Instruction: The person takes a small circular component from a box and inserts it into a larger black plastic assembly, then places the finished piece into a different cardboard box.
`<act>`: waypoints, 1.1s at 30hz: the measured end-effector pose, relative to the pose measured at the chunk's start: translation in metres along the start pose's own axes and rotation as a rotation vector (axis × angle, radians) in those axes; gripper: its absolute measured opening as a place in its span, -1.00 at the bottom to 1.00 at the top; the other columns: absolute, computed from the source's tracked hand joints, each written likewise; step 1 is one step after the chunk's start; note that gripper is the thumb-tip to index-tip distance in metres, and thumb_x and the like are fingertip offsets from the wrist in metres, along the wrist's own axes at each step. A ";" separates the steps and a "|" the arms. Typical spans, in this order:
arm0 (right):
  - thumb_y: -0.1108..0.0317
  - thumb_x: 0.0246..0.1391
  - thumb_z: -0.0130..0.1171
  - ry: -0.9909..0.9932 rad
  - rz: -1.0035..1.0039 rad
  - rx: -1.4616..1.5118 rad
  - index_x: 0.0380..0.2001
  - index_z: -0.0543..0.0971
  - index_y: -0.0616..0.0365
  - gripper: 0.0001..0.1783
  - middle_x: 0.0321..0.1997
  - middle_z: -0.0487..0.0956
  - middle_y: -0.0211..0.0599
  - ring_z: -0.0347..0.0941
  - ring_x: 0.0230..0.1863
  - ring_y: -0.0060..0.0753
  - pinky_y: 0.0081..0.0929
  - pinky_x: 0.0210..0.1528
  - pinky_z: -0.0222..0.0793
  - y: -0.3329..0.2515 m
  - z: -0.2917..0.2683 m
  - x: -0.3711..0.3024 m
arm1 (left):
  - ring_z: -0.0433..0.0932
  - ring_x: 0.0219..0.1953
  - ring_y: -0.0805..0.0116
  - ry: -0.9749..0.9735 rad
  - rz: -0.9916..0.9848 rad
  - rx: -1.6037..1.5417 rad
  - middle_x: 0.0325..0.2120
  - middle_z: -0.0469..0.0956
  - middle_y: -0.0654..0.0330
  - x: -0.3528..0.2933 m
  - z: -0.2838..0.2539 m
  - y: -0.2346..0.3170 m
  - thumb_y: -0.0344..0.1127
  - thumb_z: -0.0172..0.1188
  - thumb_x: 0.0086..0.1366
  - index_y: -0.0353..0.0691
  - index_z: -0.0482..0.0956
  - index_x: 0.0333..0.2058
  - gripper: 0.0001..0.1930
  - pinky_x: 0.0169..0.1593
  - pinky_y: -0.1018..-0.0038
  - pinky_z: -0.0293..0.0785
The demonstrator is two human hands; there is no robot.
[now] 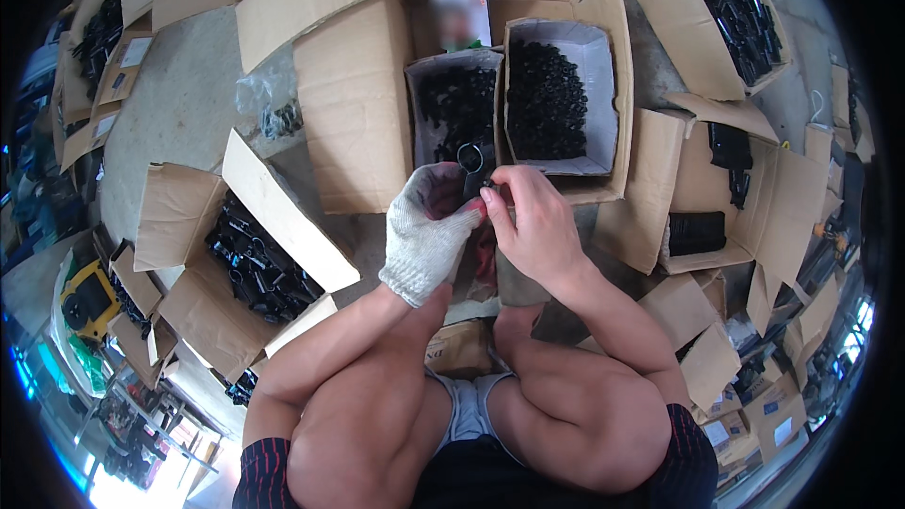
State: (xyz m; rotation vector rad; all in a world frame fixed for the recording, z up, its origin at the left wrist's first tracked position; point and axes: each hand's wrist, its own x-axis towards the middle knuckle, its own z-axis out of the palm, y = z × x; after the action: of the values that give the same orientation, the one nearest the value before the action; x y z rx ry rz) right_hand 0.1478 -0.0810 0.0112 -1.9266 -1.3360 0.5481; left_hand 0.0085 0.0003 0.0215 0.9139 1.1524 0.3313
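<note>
My left hand point(419, 236), in a white knit glove with a darkened palm, holds a black piece with a metal ring point(469, 158) upright between thumb and fingers. Against the lower end of that piece, my bare right hand point(542, 226) pinches with thumb and forefinger; what it grips is small, dark and mostly covered. Just beyond both hands stand two small grey-lined boxes inside a large cardboard box point(353, 104). The left small box point(424, 137) contains black parts, and the right one point(599, 75) contains many small black pieces.
A phone point(481, 14) leans behind the small boxes. To my left, an open carton point(184, 226) holds black pieces with rings. On the right, another carton point(782, 198) holds stacked black parts. A clear plastic bag point(259, 94) lies on the concrete floor point(174, 123).
</note>
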 end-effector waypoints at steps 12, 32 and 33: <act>0.23 0.27 0.18 -0.180 0.069 -0.062 -0.39 0.47 0.17 -0.75 -0.41 0.58 -0.10 0.60 -0.34 -0.02 -0.13 -0.37 0.53 0.002 -0.008 -0.002 | 0.62 -0.03 0.40 0.017 0.059 0.104 -0.09 0.63 0.12 0.001 -0.004 -0.012 -0.67 0.38 0.15 -0.37 0.48 0.10 -0.48 0.10 0.45 0.57; 0.02 0.32 0.16 -0.107 0.048 -0.003 -0.56 0.51 0.10 -0.55 -0.64 0.55 -0.18 0.58 -0.57 -0.04 -0.15 -0.53 0.48 0.011 -0.018 -0.013 | 0.64 -0.03 0.37 -0.092 -0.091 0.055 -0.03 0.63 0.09 -0.004 -0.008 0.000 -0.66 0.29 0.22 -0.38 0.45 0.15 -0.50 0.06 0.39 0.63; 0.03 0.31 0.17 -0.079 0.036 0.022 -0.58 0.51 0.09 -0.55 -0.63 0.55 -0.18 0.57 -0.58 -0.06 -0.16 -0.53 0.48 0.011 -0.030 -0.012 | 0.65 -0.03 0.34 -0.116 -0.118 -0.027 -0.03 0.63 0.08 -0.005 -0.013 0.007 -0.65 0.29 0.23 -0.37 0.45 0.15 -0.50 0.06 0.37 0.64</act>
State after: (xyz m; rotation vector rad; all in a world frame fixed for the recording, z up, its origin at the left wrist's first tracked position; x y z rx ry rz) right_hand 0.1711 -0.1040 0.0222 -1.9323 -1.3403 0.6599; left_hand -0.0042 0.0068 0.0288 0.8267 1.0872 0.1948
